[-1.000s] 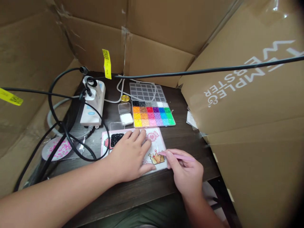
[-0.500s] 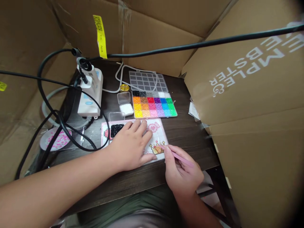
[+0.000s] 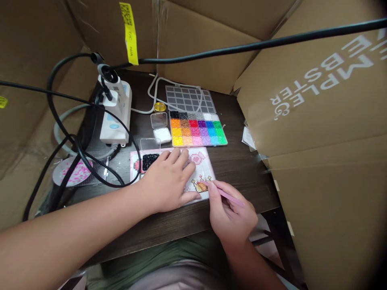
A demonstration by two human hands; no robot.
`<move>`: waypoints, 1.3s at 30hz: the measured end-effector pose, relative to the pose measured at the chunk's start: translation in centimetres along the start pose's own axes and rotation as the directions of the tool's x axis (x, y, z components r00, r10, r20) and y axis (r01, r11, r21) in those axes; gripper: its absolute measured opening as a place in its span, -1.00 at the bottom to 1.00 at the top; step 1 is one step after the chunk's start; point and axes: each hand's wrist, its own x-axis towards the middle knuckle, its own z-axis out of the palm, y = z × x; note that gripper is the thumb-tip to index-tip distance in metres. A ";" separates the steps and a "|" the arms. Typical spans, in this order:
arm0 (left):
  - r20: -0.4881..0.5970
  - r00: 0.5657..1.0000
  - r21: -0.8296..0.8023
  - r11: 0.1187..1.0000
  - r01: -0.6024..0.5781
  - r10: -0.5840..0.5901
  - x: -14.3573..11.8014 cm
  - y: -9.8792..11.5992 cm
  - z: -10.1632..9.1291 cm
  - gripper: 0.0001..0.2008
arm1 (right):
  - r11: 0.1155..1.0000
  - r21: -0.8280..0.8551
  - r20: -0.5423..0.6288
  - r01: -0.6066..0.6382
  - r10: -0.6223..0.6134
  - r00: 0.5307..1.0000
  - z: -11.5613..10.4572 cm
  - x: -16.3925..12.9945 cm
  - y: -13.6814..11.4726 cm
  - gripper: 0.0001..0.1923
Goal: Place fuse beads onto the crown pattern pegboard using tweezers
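On the dark surface [image 3: 236, 169], my left hand [image 3: 169, 183] lies flat with its fingers spread and released, pressing down the pegboard sheet [image 3: 202, 167] just in front of the bead box [image 3: 196, 129]. My right hand [image 3: 231, 215] has its fingers clenched on the pink tweezers [image 3: 225, 194], whose tip touches the small brown bead pattern [image 3: 200, 186] at the sheet's near right corner.

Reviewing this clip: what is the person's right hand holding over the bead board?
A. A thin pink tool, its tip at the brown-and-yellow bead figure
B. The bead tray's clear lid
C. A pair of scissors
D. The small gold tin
A: the right hand pinches a thin pink tool whose tip meets the brown-and-yellow bead figure on the bead board, while the left hand lies flat on that board.
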 end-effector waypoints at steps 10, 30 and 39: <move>0.001 1.000 0.023 1.000 -0.002 0.002 0.0 0.0 0.0 -0.28 | 0.999 0.016 -0.024 0.032 -0.032 0.999 0.1 -0.2 0.3 -0.90; -0.020 1.000 0.025 1.000 -0.008 0.008 0.0 0.0 0.0 -0.27 | 0.998 -0.012 -0.024 0.055 -0.055 0.998 0.2 -0.2 0.4 -0.93; -0.008 1.000 0.002 1.000 -0.002 0.002 0.0 0.0 0.0 -0.28 | 0.998 -0.010 -0.066 0.064 -0.064 0.996 0.1 -0.3 0.2 -0.92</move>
